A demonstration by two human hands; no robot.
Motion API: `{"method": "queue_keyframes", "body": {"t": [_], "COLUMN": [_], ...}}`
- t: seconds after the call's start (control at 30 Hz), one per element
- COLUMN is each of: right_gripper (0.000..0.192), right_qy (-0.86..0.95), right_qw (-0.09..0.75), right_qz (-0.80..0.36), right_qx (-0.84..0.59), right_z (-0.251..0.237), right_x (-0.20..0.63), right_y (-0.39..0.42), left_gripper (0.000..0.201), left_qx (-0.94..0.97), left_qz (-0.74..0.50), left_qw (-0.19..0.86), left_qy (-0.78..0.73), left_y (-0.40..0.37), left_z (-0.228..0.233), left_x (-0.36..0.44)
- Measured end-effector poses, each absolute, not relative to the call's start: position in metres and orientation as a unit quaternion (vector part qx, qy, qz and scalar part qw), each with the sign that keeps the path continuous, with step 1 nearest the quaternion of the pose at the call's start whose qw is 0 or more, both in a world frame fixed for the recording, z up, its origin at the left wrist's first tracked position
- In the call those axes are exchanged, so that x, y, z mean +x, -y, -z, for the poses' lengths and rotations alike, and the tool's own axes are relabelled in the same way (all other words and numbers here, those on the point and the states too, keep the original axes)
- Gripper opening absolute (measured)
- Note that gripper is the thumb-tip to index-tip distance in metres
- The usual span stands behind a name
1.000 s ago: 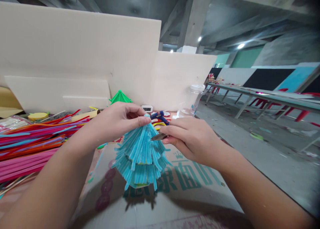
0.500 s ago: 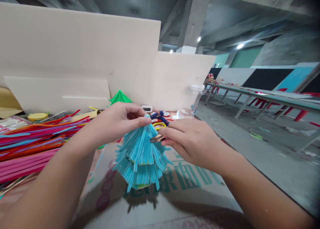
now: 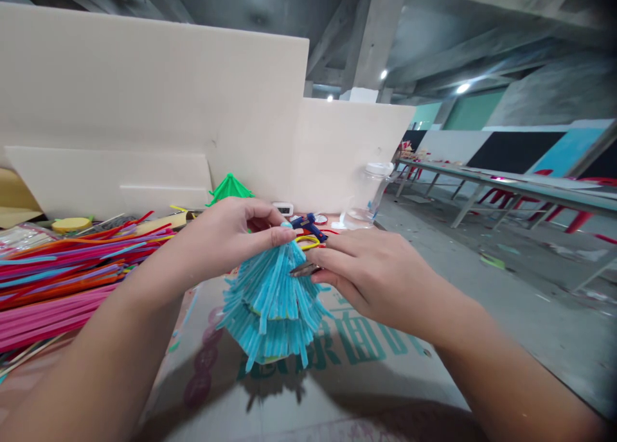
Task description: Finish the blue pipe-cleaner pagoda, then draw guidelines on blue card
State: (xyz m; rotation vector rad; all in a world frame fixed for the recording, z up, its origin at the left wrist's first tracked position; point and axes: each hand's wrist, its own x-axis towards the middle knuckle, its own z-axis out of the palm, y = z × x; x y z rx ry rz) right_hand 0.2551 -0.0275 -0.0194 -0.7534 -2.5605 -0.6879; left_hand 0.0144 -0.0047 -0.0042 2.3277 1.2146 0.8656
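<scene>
Frame centre: left hand point(image 3: 234, 233) pinching blue fringed cone point(image 3: 277, 300) at apex, ideally steady; right hand point(image 3: 369, 268) gripping pointed metal tool point(image 3: 304, 270), best guided lightly

We see a blue fringed cone point(image 3: 270, 294) of fuzzy strips, upright and leaning slightly, its strips flaring outward in overlapping tiers with yellowish-green edges peeking out underneath. Our left hand point(image 3: 236, 233) pinches it near its pale, rounded top, over a printed board point(image 3: 270, 423). In our right hand point(image 3: 371, 268) we grip a slim, pointed metal tool point(image 3: 303, 270), nearly level, its tip at the strips on the cone's upper right side.
</scene>
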Motion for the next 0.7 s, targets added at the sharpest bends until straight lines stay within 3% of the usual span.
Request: {"method": "queue_keyframes", "body": {"t": [0.37, 0.7], "right_gripper": [0.026, 0.030], "right_qy": [0.908, 0.914], "right_qw": [0.239, 0.203], "right_qz": [0.245, 0.234], "right_qx": [-0.243, -0.263], "right_z": [0.0200, 0.0188], "right_x": [0.2606, 0.2593], "right_y": [0.0255, 0.0272], "left_gripper": [0.035, 0.036], "left_qx": [0.828, 0.826], "left_qz": [-0.303, -0.297], "left_qw": [0.188, 0.195], "left_qy": [-0.433, -0.438], "left_y": [0.0016, 0.0023], "left_z": [0.0043, 0.0031], "left_x": [0.0126, 0.0118]}}
